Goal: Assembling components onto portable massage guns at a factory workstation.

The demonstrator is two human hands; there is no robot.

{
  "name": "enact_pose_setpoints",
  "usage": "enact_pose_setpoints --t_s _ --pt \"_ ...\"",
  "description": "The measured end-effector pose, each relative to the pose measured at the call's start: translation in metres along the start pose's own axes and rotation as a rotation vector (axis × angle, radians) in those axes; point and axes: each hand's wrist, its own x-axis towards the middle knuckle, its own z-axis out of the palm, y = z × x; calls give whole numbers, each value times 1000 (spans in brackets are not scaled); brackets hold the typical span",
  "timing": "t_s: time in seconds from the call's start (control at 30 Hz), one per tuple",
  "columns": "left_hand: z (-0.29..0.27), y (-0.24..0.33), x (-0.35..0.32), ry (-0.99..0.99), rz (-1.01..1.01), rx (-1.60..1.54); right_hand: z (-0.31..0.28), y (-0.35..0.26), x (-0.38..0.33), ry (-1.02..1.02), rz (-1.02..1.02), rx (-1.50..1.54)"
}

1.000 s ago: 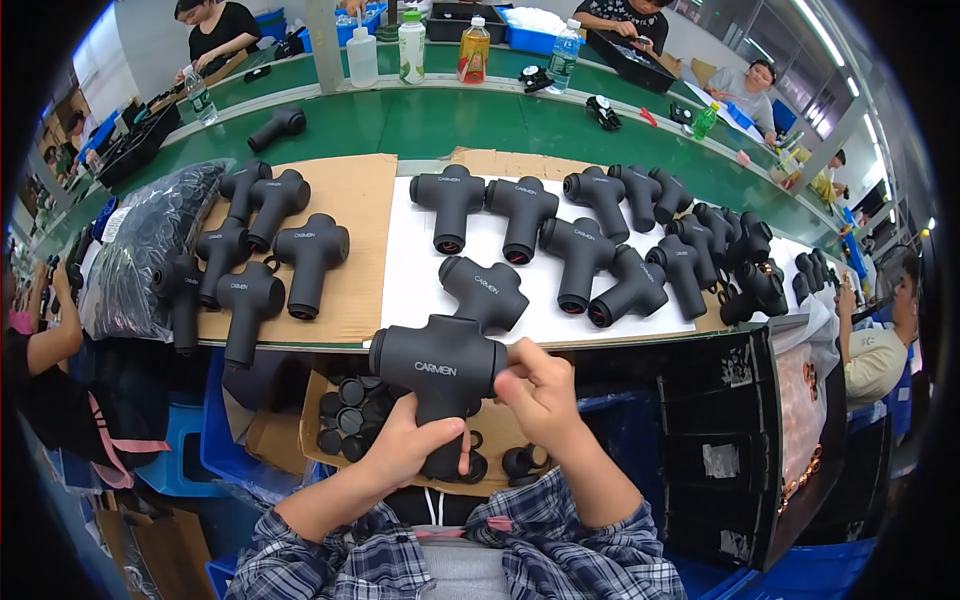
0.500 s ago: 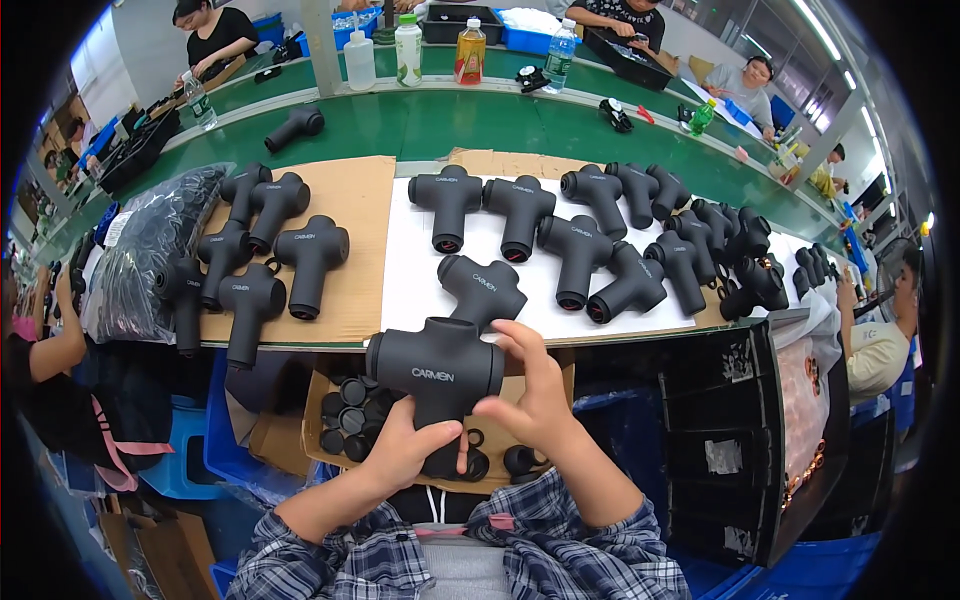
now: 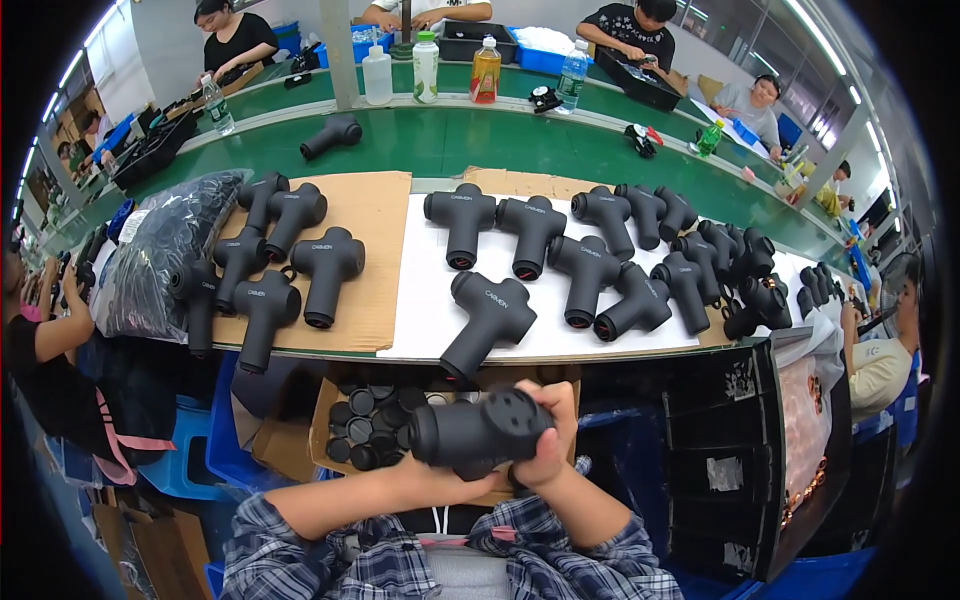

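You hold a black massage gun low in front of your chest, below the near edge of the table. Its barrel lies roughly level, long axis running left to right, with the blunt front end toward your left and the vented rear cap turned up toward you. The handle is mostly hidden under your palms, so you cannot tell exactly which way it hangs.

Your right hand is wrapped closed over the rear end of the barrel, fingers curled across the top. Your left hand cups the body from beneath; only part of it shows, but it is closed against the underside.

Just behind the gun, under the table edge, sits a cardboard box of round black caps, close to your left wrist. On the table straight ahead one massage gun on the white sheet lies tilted, its handle end reaching the near edge. Behind it a row of guns fills the right half, and a cluster of guns on the cardboard sheet fills the left. Bare white sheet shows between these groups, just left of the tilted gun. To your right a black carton wall stands close, leaving little room on that side; a blue bin sits to your left.
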Motion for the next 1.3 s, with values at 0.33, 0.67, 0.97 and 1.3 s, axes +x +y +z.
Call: enact_pose_setpoints --t_s 0.33,0.67,0.97,1.3 --pt "-76 5 56 -588 588 582 23 -46 7 114 1317 557" --pt "-97 -59 96 360 -487 -73 -81 16 17 -49 753 -302" --pt "-111 -92 110 226 -754 642 -83 45 16 -428 277 -1596" --pt "-177 -64 199 -125 -839 979 -99 101 5 -424 228 -1727"
